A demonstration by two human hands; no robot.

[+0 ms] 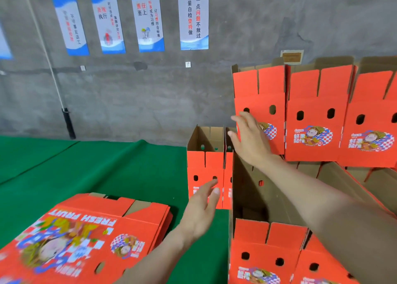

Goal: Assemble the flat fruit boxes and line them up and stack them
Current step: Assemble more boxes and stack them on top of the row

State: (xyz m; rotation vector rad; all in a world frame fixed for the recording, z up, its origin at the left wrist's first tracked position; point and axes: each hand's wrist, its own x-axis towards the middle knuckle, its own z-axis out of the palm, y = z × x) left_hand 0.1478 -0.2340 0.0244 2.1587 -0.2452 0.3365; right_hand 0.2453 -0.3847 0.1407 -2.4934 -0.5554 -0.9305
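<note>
- Wall behind the flat stack: 4 whole posters, plus a sliver of a fifth at the far left edge. A white cord runs down to a black tube, up-left of the stack.
- Green cloth is under the flat stack and runs back to the wall.
- Flat stack: unfolded red fruit boxes piled print-up at the near left. Sheet count unreadable because of blur.
- Left hand: just right of the flat stack, above the cloth. Fingers are straight and loose, gripping nothing. It partly covers the low boxes' fronts.
- Low boxes: 2 assembled with tops open, beyond the flat stack's right end. The second is mostly hidden by a near box wall.
- Right hand: up-right of the flat stack, fingers spread, nothing grasped. It sits at the front face of the leftmost upper box and covers part of its print. Contact: cannot tell.
- Upper row: 3 assembled boxes side by side, raised on other boxes, far right of the flat stack.
- Near boxes: 2 red fronts right of the flat stack, open brown insides behind them. The right forearm crosses over them.
</note>
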